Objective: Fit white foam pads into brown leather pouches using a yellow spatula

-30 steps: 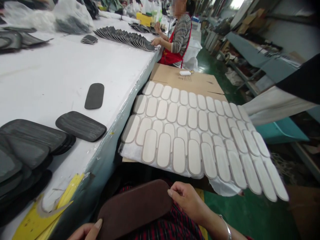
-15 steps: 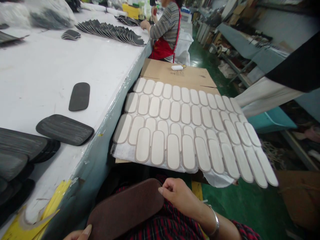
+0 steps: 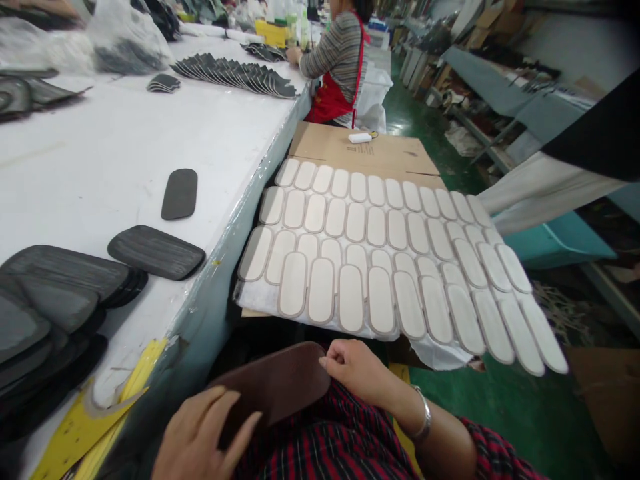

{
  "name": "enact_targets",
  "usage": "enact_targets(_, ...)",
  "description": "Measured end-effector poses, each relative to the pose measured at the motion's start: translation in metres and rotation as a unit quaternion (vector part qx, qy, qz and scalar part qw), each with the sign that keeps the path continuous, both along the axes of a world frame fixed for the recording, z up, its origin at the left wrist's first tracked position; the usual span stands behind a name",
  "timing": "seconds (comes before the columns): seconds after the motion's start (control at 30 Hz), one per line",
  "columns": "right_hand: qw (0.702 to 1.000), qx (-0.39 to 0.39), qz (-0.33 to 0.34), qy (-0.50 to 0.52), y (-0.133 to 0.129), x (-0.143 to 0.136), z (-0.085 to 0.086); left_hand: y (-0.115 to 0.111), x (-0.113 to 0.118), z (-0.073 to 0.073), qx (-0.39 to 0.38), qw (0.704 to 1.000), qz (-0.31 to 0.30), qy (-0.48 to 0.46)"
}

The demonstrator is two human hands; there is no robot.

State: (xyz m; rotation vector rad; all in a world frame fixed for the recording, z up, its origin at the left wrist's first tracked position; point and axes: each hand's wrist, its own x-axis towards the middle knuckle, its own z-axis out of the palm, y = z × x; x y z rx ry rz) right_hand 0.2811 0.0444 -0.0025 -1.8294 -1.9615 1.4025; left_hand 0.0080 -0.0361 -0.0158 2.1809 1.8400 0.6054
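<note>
A dark brown rounded panel [image 3: 285,385] lies tilted over my lap. At its right end, my right hand [image 3: 353,367] pinches the edge between thumb and curled fingers. My left hand [image 3: 203,433] is over the panel's left part, its fingers apart and the thumb stretched out; its palm side is hidden. Beyond the panel, rows of cream oval pieces [image 3: 351,298] with grey-brown rims lie on a covered board.
On the white table [image 3: 100,160] at left lie dark oval pieces [image 3: 155,252], a stack of them [image 3: 65,267] and yellow strips [image 3: 135,380]. A person in a red apron [image 3: 327,100] works at the far edge. Cardboard [image 3: 415,157] sits behind the cream pieces.
My left hand has come up from the bottom edge and moved right over the panel, its fingers spreading. My right hand stays at the panel's right end. The view has shifted slightly left.
</note>
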Motion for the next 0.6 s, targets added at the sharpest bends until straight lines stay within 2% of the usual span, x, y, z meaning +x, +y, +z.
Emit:
enact_targets(0.03,1.000,0.005,0.003,0.002,0.000,0.000,0.001,0.007,0.015,0.000,0.031,0.999,-0.042,0.011)
enact_targets(0.1,1.000,0.007,0.008,0.010,0.000,0.001,0.003,0.020,0.046,-0.001,0.021,0.988,-0.142,0.049)
enact_targets(0.2,0.999,-0.019,0.005,0.031,-0.001,0.003,0.004,0.035,0.075,-0.004,-0.031,0.975,-0.205,0.077)
enact_targets(0.33,0.994,-0.070,-0.015,0.078,-0.005,0.005,-0.002,0.041,0.080,-0.003,-0.091,0.973,-0.199,0.079)
enact_targets(0.43,0.993,-0.070,-0.023,0.088,-0.007,0.006,-0.006,0.040,0.080,0.001,-0.107,0.974,-0.188,0.064)
enact_targets(0.5,0.995,-0.054,-0.016,0.077,-0.009,0.005,-0.006,0.040,0.082,0.003,-0.112,0.977,-0.173,0.053)
enact_targets(0.6,0.999,0.015,0.017,0.037,-0.010,0.004,-0.003,0.040,0.085,0.005,-0.119,0.980,-0.155,0.041)
